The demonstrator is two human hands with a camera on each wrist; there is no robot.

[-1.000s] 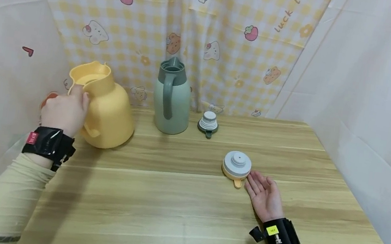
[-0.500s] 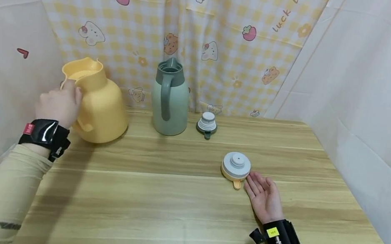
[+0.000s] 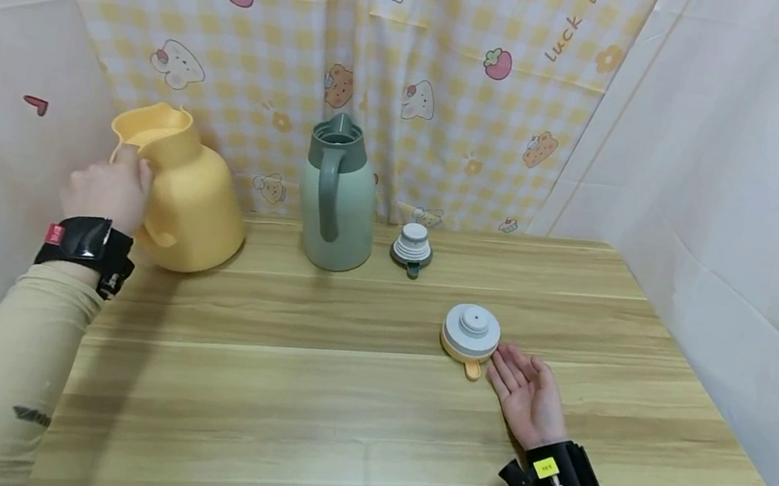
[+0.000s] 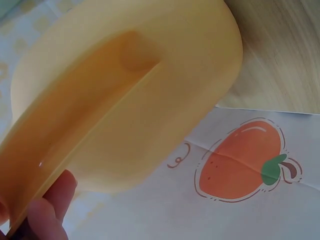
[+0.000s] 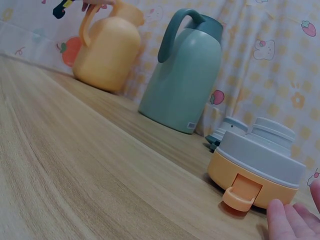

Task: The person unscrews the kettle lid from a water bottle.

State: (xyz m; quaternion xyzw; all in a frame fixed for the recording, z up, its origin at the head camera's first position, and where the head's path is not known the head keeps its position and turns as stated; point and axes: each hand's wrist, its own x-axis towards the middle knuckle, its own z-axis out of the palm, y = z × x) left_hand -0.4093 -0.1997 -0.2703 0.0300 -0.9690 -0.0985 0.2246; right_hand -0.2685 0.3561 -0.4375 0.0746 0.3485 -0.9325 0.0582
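Observation:
At the left back of the table stands a yellow thermos jug point(image 3: 194, 205), uncapped and turned with its handle point(image 4: 85, 110) toward me. My left hand point(image 3: 108, 193) grips the upper end of that handle, fingers wrapped around it. On the right, my right hand point(image 3: 532, 400) rests on the wood with the palm up and fingers fairly straight. Its fingertips lie at the edge of a stopper lid point(image 3: 471, 332), grey-white above and orange below, with a small orange tab point(image 5: 239, 199). Whether they touch it I cannot tell.
A green thermos jug point(image 3: 347, 224), also uncapped, stands by the back curtain. Right of it sits a smaller white stopper point(image 3: 415, 243) with a dark green base. Printed cloth point(image 3: 252, 46) encloses the wooden table point(image 3: 303, 415) at the back and sides.
My left hand has shifted the yellow thermos jug to the left and slightly back, farther from the green one. The right hand and the lid beside it have stayed put.

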